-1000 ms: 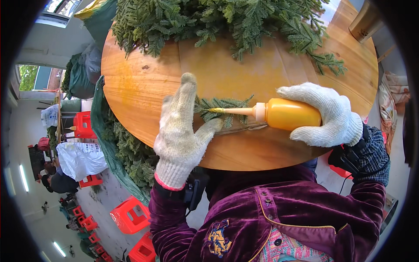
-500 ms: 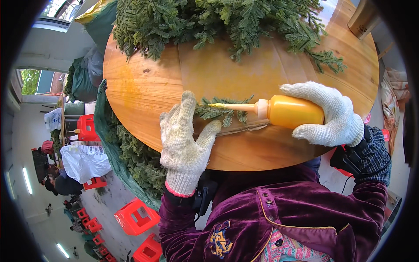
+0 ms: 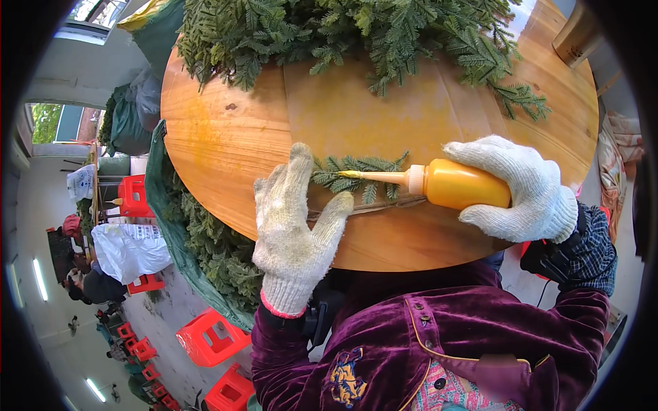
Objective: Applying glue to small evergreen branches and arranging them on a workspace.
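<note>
My right hand (image 3: 524, 188), in a white knit glove, grips a squeeze bottle (image 3: 466, 185) of orange-yellow liquid lying sideways. Its long nozzle points left, with a yellow-coated tip just over a small green fir sprig (image 3: 373, 165). The sprig lies flat on the round wooden table (image 3: 226, 147). My left hand (image 3: 293, 229), in a stained off-white glove, rests at the sprig's left end. Its fingers stretch out and the thumb stands apart; whether the fingertips press on the sprig I cannot tell.
Fir branches (image 3: 356, 34) are heaped on the table's far side. A metal cup (image 3: 576, 34) stands at the far right edge. Left of the table, a green sack (image 3: 161, 198) holds more fir branches. Red stools (image 3: 212, 337) and a white bag (image 3: 130, 252) stand beyond; people sit further off.
The bottle and its nozzle have shifted slightly right and nearer me over the sprig. My left hand has barely moved.
</note>
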Tool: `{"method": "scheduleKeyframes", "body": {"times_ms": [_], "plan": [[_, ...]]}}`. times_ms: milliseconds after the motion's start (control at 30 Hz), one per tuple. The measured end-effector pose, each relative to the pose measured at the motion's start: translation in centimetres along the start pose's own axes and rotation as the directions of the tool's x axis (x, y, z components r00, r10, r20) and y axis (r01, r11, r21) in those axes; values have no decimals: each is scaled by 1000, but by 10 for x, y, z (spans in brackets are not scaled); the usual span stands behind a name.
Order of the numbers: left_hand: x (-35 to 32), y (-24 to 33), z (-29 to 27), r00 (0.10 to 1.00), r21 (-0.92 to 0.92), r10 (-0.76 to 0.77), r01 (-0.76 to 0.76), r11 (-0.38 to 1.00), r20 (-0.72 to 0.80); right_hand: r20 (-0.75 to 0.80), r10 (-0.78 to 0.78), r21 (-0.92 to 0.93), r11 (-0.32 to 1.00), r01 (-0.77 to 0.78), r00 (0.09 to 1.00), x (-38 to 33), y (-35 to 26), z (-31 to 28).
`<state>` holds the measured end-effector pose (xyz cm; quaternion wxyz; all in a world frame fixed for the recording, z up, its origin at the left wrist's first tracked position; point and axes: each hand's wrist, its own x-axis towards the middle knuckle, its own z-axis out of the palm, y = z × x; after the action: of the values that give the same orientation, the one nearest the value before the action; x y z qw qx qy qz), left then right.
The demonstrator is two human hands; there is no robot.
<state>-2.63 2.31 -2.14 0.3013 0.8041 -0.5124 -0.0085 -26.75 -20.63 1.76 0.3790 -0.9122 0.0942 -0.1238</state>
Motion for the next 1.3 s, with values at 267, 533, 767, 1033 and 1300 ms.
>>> {"method": "scheduleKeyframes", "body": {"times_ms": [267, 533, 767, 1033, 1300], "plan": [[0, 14, 9, 999, 149, -33, 33, 988, -6, -8, -9, 31, 999, 9, 1000, -2, -1, 4], [0, 8, 9, 1000, 206, 18, -23, 978, 24, 19, 72, -92, 993, -70, 997, -2, -24, -5], [4, 8, 5, 997, 231, 67, -74, 970, 39, 59, 64, -183, 982, -52, 996, 3, -34, -17], [7, 9, 6, 994, 254, 105, -107, 961, 21, 108, 19, -138, 990, -4, 994, 6, -23, -33], [9, 9, 3, 993, 235, 107, -114, 965, 41, 94, -45, -121, 991, 56, 995, 0, -3, -41]]}}
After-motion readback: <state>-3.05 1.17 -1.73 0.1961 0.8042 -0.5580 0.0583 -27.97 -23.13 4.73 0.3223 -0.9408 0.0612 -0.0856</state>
